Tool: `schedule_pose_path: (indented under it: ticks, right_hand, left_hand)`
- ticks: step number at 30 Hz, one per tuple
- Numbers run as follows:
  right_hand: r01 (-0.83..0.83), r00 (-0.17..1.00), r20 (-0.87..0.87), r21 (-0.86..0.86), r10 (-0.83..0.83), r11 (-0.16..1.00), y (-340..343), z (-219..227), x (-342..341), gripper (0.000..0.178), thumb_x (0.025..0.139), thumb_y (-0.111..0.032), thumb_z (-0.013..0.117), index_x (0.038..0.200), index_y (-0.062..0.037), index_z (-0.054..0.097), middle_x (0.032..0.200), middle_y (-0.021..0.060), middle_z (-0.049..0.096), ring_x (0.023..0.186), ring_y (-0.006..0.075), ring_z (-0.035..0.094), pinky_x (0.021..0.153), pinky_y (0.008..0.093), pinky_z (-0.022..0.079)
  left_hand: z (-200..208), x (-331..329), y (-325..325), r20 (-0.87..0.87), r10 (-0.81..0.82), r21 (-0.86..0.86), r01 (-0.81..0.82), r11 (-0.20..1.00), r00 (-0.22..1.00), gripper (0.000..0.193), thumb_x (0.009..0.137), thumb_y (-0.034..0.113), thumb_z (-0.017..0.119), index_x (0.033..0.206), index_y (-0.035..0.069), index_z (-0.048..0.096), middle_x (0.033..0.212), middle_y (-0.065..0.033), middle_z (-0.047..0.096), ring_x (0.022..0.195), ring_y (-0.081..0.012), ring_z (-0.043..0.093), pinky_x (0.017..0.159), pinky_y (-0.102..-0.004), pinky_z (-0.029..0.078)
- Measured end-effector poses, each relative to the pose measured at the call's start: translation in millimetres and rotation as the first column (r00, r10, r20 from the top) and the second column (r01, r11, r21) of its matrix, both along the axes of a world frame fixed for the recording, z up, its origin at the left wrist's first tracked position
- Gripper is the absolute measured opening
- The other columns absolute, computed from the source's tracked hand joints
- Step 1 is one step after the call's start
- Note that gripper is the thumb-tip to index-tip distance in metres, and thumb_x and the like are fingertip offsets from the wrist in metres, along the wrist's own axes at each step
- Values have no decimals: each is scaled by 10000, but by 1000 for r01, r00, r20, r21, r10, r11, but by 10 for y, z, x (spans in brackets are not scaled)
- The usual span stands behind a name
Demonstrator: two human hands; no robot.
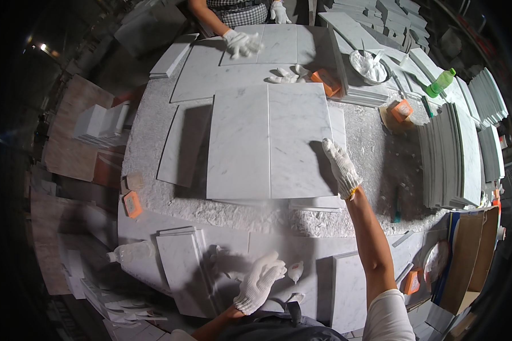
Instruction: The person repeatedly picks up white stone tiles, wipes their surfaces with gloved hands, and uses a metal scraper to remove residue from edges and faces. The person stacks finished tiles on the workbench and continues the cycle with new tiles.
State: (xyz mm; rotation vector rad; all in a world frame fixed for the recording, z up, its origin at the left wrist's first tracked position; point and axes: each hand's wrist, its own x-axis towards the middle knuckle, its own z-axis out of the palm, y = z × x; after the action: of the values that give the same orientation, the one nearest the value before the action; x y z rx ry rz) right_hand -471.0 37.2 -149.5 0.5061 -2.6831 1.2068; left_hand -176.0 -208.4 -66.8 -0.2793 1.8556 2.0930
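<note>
Two grey-veined white marble tiles (239, 142) (301, 139) lie side by side, raised in the middle of the table on other tiles. My right hand (341, 167), in a white knitted glove, is at the right edge of the right-hand tile, fingers extended and nothing gripped. Near the front of the table my left hand (260, 283), gloved the same way, hovers with loosely bent fingers and holds nothing. A small white squeeze bottle (295, 271) is just right of it. Beyond its other side leans a stack of marble tiles (182, 267).
Across the table a person's gloved hand (243, 44) is over more tiles. Orange blocks (326, 83) (132, 204), a bowl of white paste (370, 66) and a green bottle (441, 83) stand around. Tall tile stacks (452, 159) and a cardboard box (466, 256) line the right.
</note>
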Motion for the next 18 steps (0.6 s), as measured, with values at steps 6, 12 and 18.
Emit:
schedule_pose_path:
  ticks: [6,12,18]
  right_hand:
    - [50,995,97,-229,-28,972,-46,-31,-6,268,1023,-94,485,1224,-22,645,1074,120,682,987,257,656,874,386,532]
    - [94,968,249,-424,16,901,-9,-85,-15,396,1086,-287,544,1235,55,678,1164,103,727,1048,170,656,953,290,500]
    - [97,975,224,-472,13,877,-29,-113,-9,393,1088,-280,543,1223,63,679,1160,110,728,1059,171,657,954,295,505]
  left_hand:
    - [-110,-32,14,20,11,27,-11,1000,1000,438,1071,127,558,1461,-19,421,1246,-251,642,1107,-323,690,982,-454,577]
    - [-131,-36,46,33,-43,-25,44,999,999,442,1070,127,562,1462,-19,420,1248,-238,639,1108,-306,684,992,-438,571]
    - [-146,-39,60,39,-78,-20,79,997,996,440,1069,122,564,1461,-19,422,1249,-229,632,1126,-289,673,1000,-424,567]
